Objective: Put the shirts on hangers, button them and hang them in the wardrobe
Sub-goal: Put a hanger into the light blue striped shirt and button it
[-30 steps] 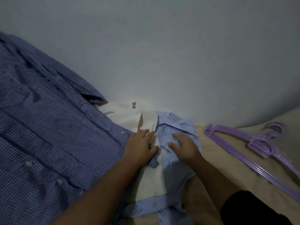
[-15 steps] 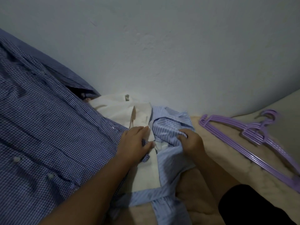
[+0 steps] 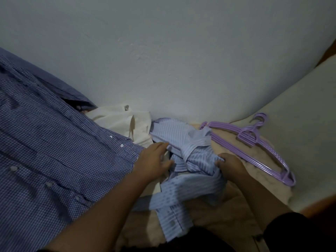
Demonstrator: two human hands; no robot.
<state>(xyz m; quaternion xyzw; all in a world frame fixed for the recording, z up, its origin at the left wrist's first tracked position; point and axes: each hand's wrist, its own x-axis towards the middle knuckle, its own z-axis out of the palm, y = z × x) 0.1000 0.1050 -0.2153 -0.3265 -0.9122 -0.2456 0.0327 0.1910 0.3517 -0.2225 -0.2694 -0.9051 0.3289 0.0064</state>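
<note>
Against pale wall [image 3: 181, 60], shirts and hangers [image 3: 254, 140] on perhaps a bed [image 3: 300, 133]

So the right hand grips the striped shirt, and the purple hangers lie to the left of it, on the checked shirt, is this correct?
Not quite. The right hand does grip the striped shirt, but the purple hangers lie to the right of it, on the beige blanket, not on the checked shirt. The head view shows this.
</note>
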